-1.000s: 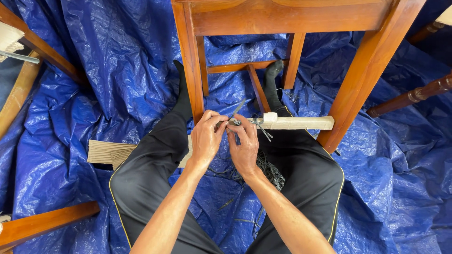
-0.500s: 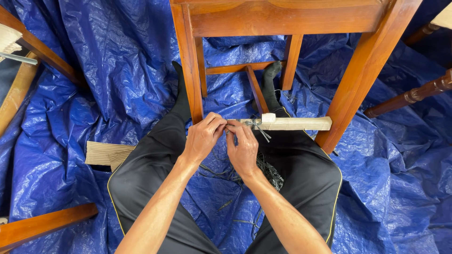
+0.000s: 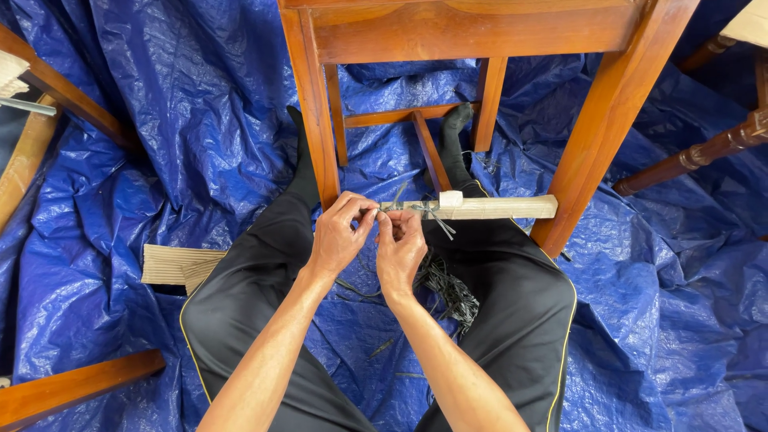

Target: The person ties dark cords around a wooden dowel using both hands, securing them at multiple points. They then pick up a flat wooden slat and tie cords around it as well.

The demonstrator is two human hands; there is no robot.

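1. The left hand (image 3: 340, 236) is curling closed, its fingertips pinching a thin dark strand (image 3: 416, 210) at the near end of a pale wooden stick (image 3: 488, 207).
2. The right hand (image 3: 400, 248) is sitting just beside the left, touching it, with fingers bent and gripping the same strand from the other side.
3. The strand is wrapping around the stick in a small knot or bow, with short loose ends sticking out above and below the wood.
4. The stick is lying level across the person's lap, reaching from the hands to the front right leg (image 3: 604, 128) of a wooden chair (image 3: 480, 32), which it is touching or nearly touching; a pale wrap is sitting on it near the knot.
5. A loose bundle of dark cord (image 3: 448, 288) is lying on the ground between the person's thighs, below the hands.
6. The person is sitting on the floor in black trousers (image 3: 520, 296) with thin yellow piping, legs stretching under the chair, one sock-covered foot (image 3: 458, 120) resting near the chair's lower rungs.
7. A piece of corrugated cardboard (image 3: 172, 266) is lying beside the left thigh.
8. A crumpled blue tarpaulin (image 3: 176, 120) is covering the floor all around.
9. Parts of other wooden furniture are showing at the edges: frames at the left (image 3: 48, 88) and a turned leg at the right (image 3: 696, 156).
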